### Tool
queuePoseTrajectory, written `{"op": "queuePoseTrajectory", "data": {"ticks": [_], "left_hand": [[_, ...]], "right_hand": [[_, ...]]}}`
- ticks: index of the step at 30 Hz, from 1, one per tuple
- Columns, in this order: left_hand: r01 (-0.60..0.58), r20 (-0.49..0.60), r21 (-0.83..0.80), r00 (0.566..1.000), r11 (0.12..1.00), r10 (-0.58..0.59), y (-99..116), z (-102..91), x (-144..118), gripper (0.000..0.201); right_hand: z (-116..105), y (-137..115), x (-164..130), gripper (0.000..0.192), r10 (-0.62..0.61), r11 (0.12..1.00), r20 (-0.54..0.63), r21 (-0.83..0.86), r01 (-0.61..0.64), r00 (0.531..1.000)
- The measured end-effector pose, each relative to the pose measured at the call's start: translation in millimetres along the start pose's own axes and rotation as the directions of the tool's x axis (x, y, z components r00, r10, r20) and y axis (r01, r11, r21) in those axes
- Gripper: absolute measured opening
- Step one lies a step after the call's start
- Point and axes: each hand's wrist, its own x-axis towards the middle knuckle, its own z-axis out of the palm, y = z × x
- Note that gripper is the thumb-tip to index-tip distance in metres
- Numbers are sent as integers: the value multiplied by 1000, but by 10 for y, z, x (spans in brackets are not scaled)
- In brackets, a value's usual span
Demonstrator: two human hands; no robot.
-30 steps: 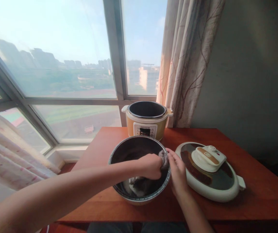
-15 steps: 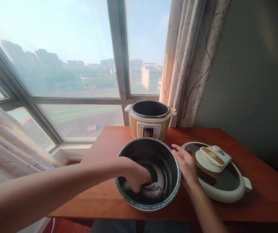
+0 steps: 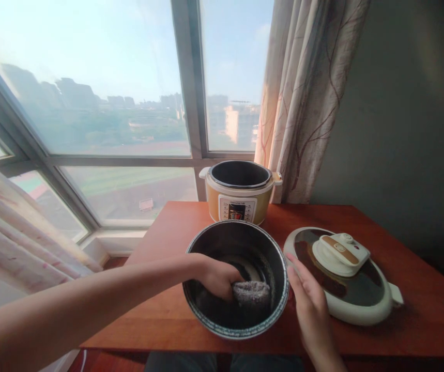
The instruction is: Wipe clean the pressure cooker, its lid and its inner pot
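In the lower left of the frame the left arm reaches across to the pot (image 3: 206,315), which stands on the counter (image 3: 419,310) at lower centre. The left hand (image 3: 216,276) is down inside the pot, its fingers curled tight around a grey cloth (image 3: 250,292) that is pressed against the bottom near the right inner wall. The pot stands upright with its mouth facing up; it is round, so it has no clear long axis across the counter, and its axis runs straight up. The cloth is bunched into a short roll lying roughly left to right in the picture.

As a judgement, the wiping of the pot's inside is under way and not finished: the cloth is in the lower right part of the bottom, pale streaks show on the dark floor behind it, and the far wall and rim are not being touched now. How clean any part is cannot be told from this view.

Right of the pot, the right hand (image 3: 310,305) lies flat against the pot's outer right side, fingers straight and close together, gripping nothing. Further right, the lid (image 3: 361,305) lies on the counter with its handle up, just beside the pot. At upper centre the yellow cooker (image 3: 241,201) stands open by the window (image 3: 90,103), with a curtain (image 3: 303,103) to its right.
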Motion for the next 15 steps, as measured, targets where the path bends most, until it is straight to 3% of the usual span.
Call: {"op": "queuePoseTrajectory", "data": {"ticks": [4, 7, 10, 13, 15], "left_hand": [[2, -180, -242, 982, 970, -47, 169, 39, 88, 14], [-75, -301, -374, 953, 924, -44, 308, 110, 217, 16], [-87, -372, -543, 916, 835, -147, 386, 148, 363, 20], [-101, -430, -658, 864, 746, -263, 358, 87, 470, 21], [-84, -489, -663, 801, 743, -346, 282, 4, 507, 23]], "right_hand": [[-52, -39, -313, 80, 73, 996, 37, 38, -75, 997], [-45, -28, -337, 78, 78, 996, 18, 51, -79, 997], [-33, 1, -286, 79, 30, 999, 2, 43, -30, 1000], [-44, 18, -262, 80, 9, 1000, 15, 29, -9, 1000], [-62, 22, -262, 81, 25, 999, 41, 19, -26, 999]]}}
